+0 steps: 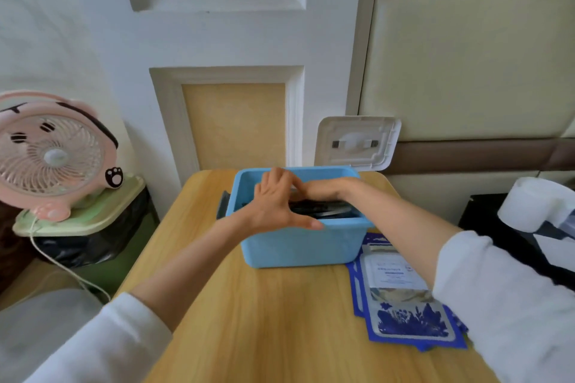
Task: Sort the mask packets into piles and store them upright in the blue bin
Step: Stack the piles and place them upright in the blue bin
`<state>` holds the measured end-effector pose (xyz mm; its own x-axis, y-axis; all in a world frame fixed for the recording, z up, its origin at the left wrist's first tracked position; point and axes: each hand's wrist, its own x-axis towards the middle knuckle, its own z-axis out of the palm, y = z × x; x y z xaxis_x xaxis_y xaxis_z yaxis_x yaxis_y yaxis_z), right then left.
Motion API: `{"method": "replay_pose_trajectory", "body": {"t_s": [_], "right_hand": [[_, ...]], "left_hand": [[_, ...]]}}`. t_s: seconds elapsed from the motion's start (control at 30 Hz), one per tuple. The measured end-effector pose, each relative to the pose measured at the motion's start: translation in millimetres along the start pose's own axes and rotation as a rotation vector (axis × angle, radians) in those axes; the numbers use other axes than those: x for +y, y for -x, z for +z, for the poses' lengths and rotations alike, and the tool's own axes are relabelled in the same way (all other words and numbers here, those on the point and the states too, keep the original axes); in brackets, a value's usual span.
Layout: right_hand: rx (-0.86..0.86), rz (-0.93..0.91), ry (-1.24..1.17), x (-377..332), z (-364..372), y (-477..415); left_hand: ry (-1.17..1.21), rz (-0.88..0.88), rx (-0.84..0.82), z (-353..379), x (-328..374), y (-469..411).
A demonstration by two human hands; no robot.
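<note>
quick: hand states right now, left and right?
Left hand: open, spread over the blue bin, thumb at its near rim.
Right hand: reaches into the bin, fingers hidden behind the left hand; cannot be told.

Free room and obstacles. The tabletop [264, 320] is open from its near edge and left edge up to the blue bin [298, 246], which stands at the far edge. The bin's mouth is largely blocked: the left hand [277, 202] spreads over it with the thumb on the near rim, the right hand [306, 188] enters from the right, and dark packets [326, 208] fill the interior. A pile of blue packets [404, 305] takes up the right edge, crossed above by the right forearm [404, 227]. A white lid [357, 143] stands behind the far right corner. A pink fan [53, 155] stands off the left edge.
</note>
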<state>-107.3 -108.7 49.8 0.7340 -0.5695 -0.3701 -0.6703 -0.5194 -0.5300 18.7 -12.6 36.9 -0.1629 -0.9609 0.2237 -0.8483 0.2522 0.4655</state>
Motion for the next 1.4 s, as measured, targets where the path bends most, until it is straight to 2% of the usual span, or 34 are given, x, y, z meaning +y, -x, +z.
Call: {"method": "replay_pose_trajectory", "body": {"t_s": [0.03,0.1,0.17,0.2,0.27,0.3,0.33,0.37,0.43,0.47,0.5,0.57,0.63,0.67,0.77,0.87,0.93,1.07,1.17,1.23,1.33,1.4], "right_hand": [[0.023,-0.038,-0.042,0,0,6],[0.217,-0.110,-0.241,5,-6,24],[0.561,-0.138,-0.504,17,-13,46],[0.765,-0.108,-0.556,25,-16,59],[1.066,0.108,-0.418,56,-15,77],[1.094,0.271,-0.298,74,-13,86],[1.032,0.428,-0.212,90,-7,95],[0.909,0.563,-0.172,103,2,101],[0.632,0.748,-0.232,118,20,113],[0.548,0.780,-0.312,117,30,119],[0.513,0.783,-0.408,114,38,124],[0.559,0.754,-0.609,110,48,131],[0.611,0.731,-0.786,110,51,138],[0.628,0.728,-0.849,110,50,140],[0.604,0.761,-0.969,113,47,147],[0.541,0.784,-1.097,124,49,154],[0.476,0.759,-1.091,129,50,158],[0.323,0.747,-0.916,131,54,167],[0.294,0.749,-0.778,136,58,173],[0.290,0.658,-0.755,139,56,179],[0.191,0.470,-0.783,133,51,185],[0.234,0.399,-0.704,125,49,186]], "left_hand": [[-0.011,-0.063,-0.064,-1,0,1],[-0.084,-0.133,-0.195,-3,2,1],[-0.171,-0.178,-0.300,-6,4,0],[-0.219,-0.200,-0.360,-9,5,-1],[-0.283,-0.227,-0.457,-13,7,-2],[-0.297,-0.237,-0.455,-13,10,-2],[-0.309,-0.223,-0.389,-12,13,-2],[-0.304,-0.145,-0.232,-8,20,0],[-0.147,0.157,0.162,6,44,8],[0.007,0.251,0.246,14,60,15],[0.192,0.249,0.182,25,77,23],[0.445,0.050,-0.158,47,103,38],[0.478,-0.227,-0.413,74,105,43],[0.467,-0.339,-0.446,85,102,44],[0.695,-0.549,-0.400,102,97,41],[0.970,-0.656,-0.361,104,102,39],[1.112,-0.702,-0.351,107,105,39],[1.216,-0.708,-0.384,109,120,40],[1.270,-0.694,-0.414,112,129,40],[1.300,-0.651,-0.428,117,132,42],[1.349,-0.588,-0.418,121,131,43],[1.293,-0.538,-0.402,122,131,41]]}}
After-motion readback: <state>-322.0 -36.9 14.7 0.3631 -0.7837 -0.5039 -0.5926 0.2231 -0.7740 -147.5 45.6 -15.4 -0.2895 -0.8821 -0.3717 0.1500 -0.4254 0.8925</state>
